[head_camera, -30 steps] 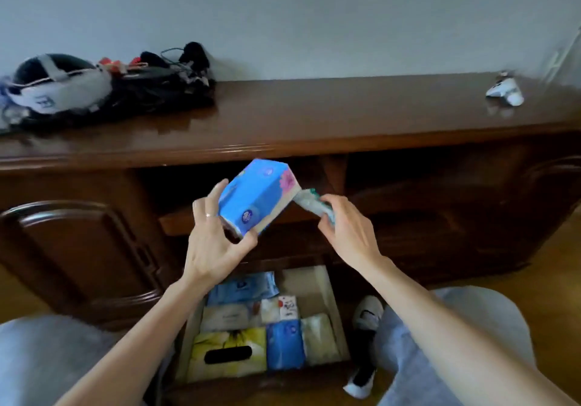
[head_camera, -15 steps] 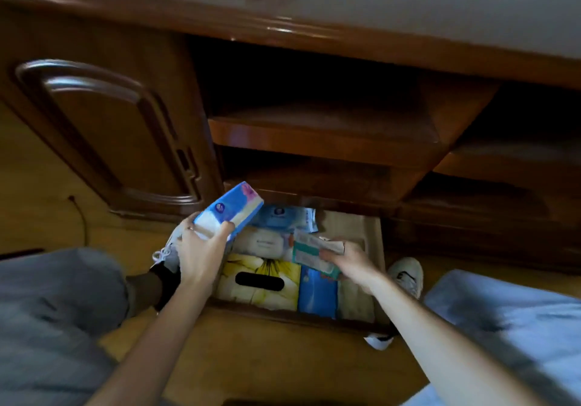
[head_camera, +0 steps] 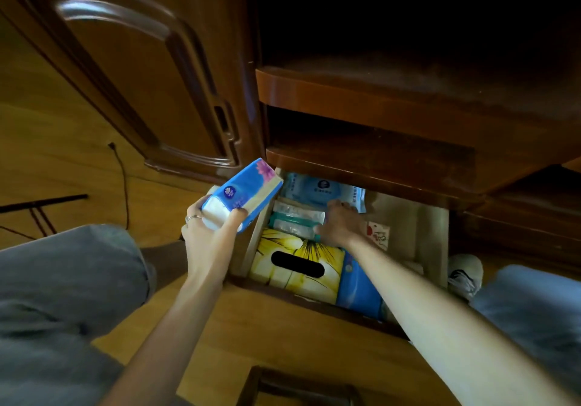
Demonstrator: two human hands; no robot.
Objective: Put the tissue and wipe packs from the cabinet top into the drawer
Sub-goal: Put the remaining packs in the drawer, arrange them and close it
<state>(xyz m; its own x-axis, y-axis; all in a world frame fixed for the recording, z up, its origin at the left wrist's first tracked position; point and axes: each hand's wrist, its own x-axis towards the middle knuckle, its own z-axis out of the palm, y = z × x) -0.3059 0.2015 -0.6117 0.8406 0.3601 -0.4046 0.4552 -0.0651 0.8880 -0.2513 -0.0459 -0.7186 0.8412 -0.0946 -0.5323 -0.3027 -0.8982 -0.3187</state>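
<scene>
My left hand (head_camera: 209, 235) grips a blue and white tissue pack (head_camera: 242, 195) just above the left wall of the open drawer (head_camera: 432, 235). My right hand (head_camera: 342, 224) is down inside the drawer, pinching the end of a small teal and white wipe pack (head_camera: 295, 221) that lies on the other packs. Beneath it sit a yellow tissue box (head_camera: 295, 265) with a black oval slot, a blue pack (head_camera: 358, 292) and a light blue wipe pack (head_camera: 320, 187) at the back.
A small red and white packet (head_camera: 379, 235) lies to the right of my hand in the drawer. Dark wooden shelves (head_camera: 361, 97) overhang the drawer. A closed cabinet door (head_camera: 141, 69) stands at the left, a black cable (head_camera: 122, 182) on the wooden floor.
The view dropped from the cabinet top to the drawer. Both hands came down; my right hand brought the small wipe pack into the drawer, and my left stopped at the drawer's left wall.
</scene>
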